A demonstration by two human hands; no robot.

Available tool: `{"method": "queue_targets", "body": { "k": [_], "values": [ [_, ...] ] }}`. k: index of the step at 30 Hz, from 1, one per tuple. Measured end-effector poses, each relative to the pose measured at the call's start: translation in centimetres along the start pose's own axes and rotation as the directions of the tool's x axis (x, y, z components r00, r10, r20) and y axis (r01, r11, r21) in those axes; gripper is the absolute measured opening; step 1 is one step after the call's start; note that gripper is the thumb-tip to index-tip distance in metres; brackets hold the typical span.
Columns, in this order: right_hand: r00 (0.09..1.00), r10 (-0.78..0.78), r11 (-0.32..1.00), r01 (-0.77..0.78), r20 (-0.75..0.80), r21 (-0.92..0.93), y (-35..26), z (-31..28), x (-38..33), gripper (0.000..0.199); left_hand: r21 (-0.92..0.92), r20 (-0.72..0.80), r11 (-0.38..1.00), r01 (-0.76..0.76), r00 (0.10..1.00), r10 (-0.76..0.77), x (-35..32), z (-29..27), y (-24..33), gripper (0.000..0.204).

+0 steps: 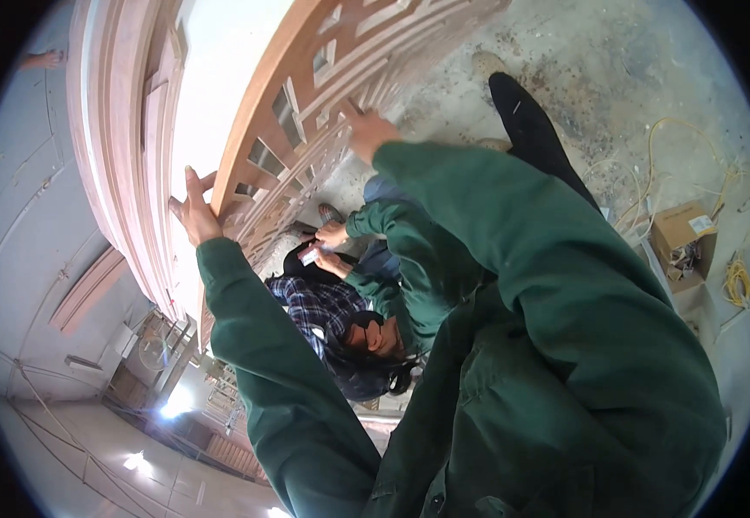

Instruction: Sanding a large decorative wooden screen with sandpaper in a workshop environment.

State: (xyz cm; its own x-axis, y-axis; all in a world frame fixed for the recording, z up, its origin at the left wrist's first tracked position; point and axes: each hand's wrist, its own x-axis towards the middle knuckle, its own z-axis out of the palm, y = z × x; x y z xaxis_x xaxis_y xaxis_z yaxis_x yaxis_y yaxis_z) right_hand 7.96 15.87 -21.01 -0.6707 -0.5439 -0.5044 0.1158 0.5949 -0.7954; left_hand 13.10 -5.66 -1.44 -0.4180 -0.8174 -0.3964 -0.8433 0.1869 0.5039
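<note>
A large wooden lattice panel [263, 60] stands upright in front of me, with a smooth brown outer edge and openwork of angled bars. My left hand [195, 214] grips that outer edge, one finger pointing up along the pale surface beside it. On the lattice side, my right hand [370, 135] holds on to the bars, its fingertips partly hidden among them. Both my arms are in green sleeves. Below, between my arms, another person's hands [330, 250], also in green sleeves, hold a small pale flat object I cannot make out.
A person in a plaid shirt [323, 304] is close beside the green-sleeved co-worker. Long wooden strips [120, 112] stand at the left. On the stained concrete floor [582, 60] at the right are a cardboard box [684, 231] and a yellow cable [737, 281].
</note>
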Motion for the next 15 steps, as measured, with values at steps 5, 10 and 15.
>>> {"method": "queue_targets", "body": {
  "k": [5,10,15],
  "values": [
    [0.999,0.001,1.000,0.000,0.047,-0.021,0.2,-1.6,-0.6,0.063,0.127,0.031,0.988,-0.083,0.996,0.080,-0.1,-0.3,-0.7,0.066],
    [0.991,0.124,0.990,-0.127,-0.052,-0.061,0.1,-1.3,2.1,0.056,0.174,0.023,0.983,-0.061,0.998,0.057,-0.3,0.4,0.6,0.067],
    [0.994,0.040,0.999,-0.038,-0.100,0.019,-0.7,-1.2,-1.3,0.061,0.085,0.014,0.996,0.031,0.999,-0.033,-2.7,0.8,2.4,0.070]
  ]
}}
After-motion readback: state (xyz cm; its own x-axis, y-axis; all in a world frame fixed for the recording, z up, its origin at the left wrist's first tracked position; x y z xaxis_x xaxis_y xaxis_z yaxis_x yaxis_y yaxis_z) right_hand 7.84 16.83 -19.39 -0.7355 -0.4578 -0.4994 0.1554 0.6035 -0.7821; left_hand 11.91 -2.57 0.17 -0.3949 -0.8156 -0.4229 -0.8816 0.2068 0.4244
